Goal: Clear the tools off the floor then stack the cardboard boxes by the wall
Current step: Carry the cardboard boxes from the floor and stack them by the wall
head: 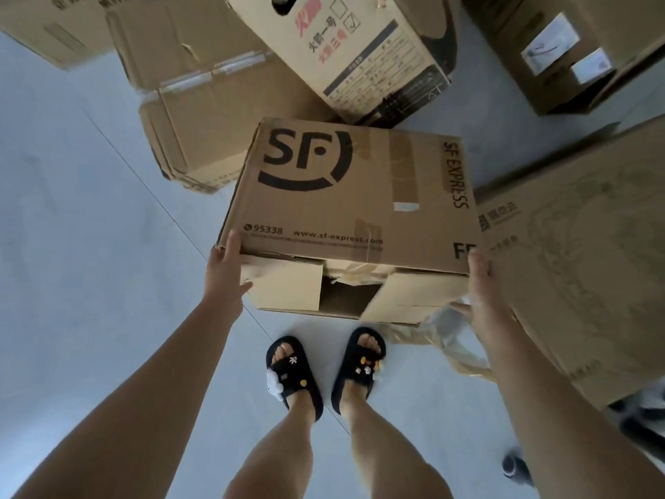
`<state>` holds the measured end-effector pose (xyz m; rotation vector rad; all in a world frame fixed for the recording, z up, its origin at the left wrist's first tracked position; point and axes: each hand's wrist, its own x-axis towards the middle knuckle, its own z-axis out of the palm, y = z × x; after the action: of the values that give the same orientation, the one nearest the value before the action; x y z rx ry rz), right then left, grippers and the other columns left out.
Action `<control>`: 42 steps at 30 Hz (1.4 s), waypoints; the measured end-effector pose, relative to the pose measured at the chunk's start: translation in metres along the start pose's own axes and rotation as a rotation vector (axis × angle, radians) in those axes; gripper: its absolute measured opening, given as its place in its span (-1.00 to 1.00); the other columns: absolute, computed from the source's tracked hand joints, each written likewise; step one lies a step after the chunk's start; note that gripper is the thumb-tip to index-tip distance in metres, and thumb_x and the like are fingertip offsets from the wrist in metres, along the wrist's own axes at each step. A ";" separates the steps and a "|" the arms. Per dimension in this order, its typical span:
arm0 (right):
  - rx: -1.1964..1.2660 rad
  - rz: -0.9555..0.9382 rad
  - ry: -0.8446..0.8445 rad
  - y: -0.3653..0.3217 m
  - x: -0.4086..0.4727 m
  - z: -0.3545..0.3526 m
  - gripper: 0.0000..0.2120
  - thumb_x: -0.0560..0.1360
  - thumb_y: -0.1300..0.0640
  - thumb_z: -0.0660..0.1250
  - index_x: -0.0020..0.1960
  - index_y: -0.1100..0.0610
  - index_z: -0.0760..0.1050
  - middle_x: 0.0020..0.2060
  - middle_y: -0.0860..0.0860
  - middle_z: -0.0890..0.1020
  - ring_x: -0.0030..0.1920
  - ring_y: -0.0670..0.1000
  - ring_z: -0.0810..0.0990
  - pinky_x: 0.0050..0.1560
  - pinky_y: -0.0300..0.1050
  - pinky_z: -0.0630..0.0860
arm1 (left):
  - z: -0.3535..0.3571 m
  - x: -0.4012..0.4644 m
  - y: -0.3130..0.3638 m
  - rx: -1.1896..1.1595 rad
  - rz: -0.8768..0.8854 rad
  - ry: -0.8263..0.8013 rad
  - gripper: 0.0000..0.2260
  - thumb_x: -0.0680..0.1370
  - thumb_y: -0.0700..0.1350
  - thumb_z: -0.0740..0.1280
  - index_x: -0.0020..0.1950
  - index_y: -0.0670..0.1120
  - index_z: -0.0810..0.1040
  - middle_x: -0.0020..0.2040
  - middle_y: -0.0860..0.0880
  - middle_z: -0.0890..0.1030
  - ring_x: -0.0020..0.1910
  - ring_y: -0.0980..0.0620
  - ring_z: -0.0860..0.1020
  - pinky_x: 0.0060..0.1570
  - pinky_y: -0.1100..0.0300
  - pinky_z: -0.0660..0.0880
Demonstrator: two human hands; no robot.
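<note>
A brown cardboard box printed "SF EXPRESS" point(345, 207) is held up off the floor in front of me. My left hand point(225, 273) grips its near left corner, thumb on top and fingers underneath. My right hand point(480, 288) grips its near right corner the same way. The near flap of the box is torn and partly open. No tools are in view.
Several other cardboard boxes lie around: a taped one point(201, 113) behind left, a printed one point(360, 55) tilted behind, one point(561, 48) at top right, a large one point(583, 268) at right. Crumpled clear plastic point(453, 340) lies beside my right foot. Pale floor point(90, 246) spreads to the left.
</note>
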<state>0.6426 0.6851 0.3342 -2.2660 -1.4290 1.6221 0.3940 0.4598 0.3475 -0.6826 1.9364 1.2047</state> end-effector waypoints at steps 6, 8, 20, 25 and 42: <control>0.120 0.048 -0.007 0.000 -0.019 -0.004 -0.67 0.50 -0.22 0.22 0.20 -0.12 0.35 0.24 -0.01 0.45 0.10 0.10 0.46 -0.02 0.19 0.59 | -0.005 -0.016 0.006 -0.086 -0.002 0.029 -0.79 0.60 0.08 0.20 0.17 0.02 0.39 0.15 0.05 0.44 0.18 0.03 0.40 0.22 -0.07 0.44; 0.122 0.058 0.008 -0.004 -0.043 -0.014 -0.69 0.52 -0.20 0.22 0.19 -0.10 0.35 0.20 -0.01 0.44 0.10 0.11 0.45 -0.04 0.18 0.59 | -0.016 -0.034 0.013 -0.065 -0.003 0.025 -0.82 0.61 0.07 0.19 0.15 0.02 0.38 0.04 0.09 0.46 0.15 0.04 0.41 0.22 -0.07 0.44; 0.159 -0.091 -0.090 -0.079 -0.277 -0.090 -0.63 0.53 -0.13 0.23 0.27 -0.01 0.39 0.24 -0.02 0.45 0.20 0.17 0.49 -0.10 0.02 0.57 | -0.181 -0.253 0.084 -0.228 0.126 0.122 -0.79 0.61 0.02 0.20 0.20 -0.02 0.41 0.04 0.02 0.50 0.16 -0.01 0.45 0.19 -0.10 0.46; 0.186 -0.223 -0.176 -0.132 -0.337 -0.109 -0.49 0.55 -0.03 0.24 0.44 0.09 0.25 0.34 -0.02 0.38 0.31 0.12 0.38 0.13 0.10 0.50 | -0.227 -0.338 0.077 -0.418 0.223 0.190 -0.76 0.61 0.01 0.20 0.22 -0.07 0.40 0.02 0.05 0.49 0.16 0.02 0.45 0.18 -0.10 0.46; -0.224 -0.660 -0.641 -0.193 -0.497 -0.035 -0.59 0.53 -0.02 0.27 0.32 0.12 0.43 0.08 -0.01 0.48 0.06 0.04 0.45 0.12 0.25 0.52 | -0.334 -0.465 -0.041 -0.993 0.317 0.692 -0.71 0.61 -0.01 0.20 0.32 -0.03 0.37 0.18 0.06 0.47 0.24 0.03 0.44 0.17 -0.09 0.47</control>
<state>0.5194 0.4834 0.8128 -1.1015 -2.2509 2.0561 0.5919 0.1641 0.7976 -1.4782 1.9094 2.4176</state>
